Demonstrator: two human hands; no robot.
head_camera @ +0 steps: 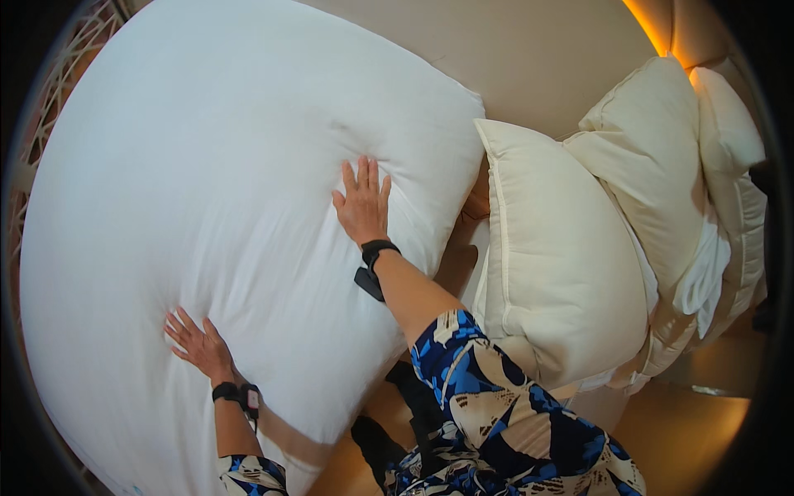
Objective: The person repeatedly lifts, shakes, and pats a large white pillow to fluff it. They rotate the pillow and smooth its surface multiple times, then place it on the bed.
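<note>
A white sheet point(236, 149) covers a large mattress that fills the left and middle of the head view. My left hand point(200, 344) lies palm down on the sheet at the lower left, fingers spread, with creases running out from it. Farther up and to the right, my right hand point(363, 201) presses flat on the same sheet, fingers a little apart, near some small wrinkles. Neither hand grips anything. Both wrists wear black straps with small devices.
Cream pillows or folded bedding point(558, 248) are heaped right of the bed, with a white cloth point(704, 273) among them. A beige padded panel point(527, 56) stands behind. A white lattice point(74, 68) borders the far left. Brown floor point(676, 434) shows at the lower right.
</note>
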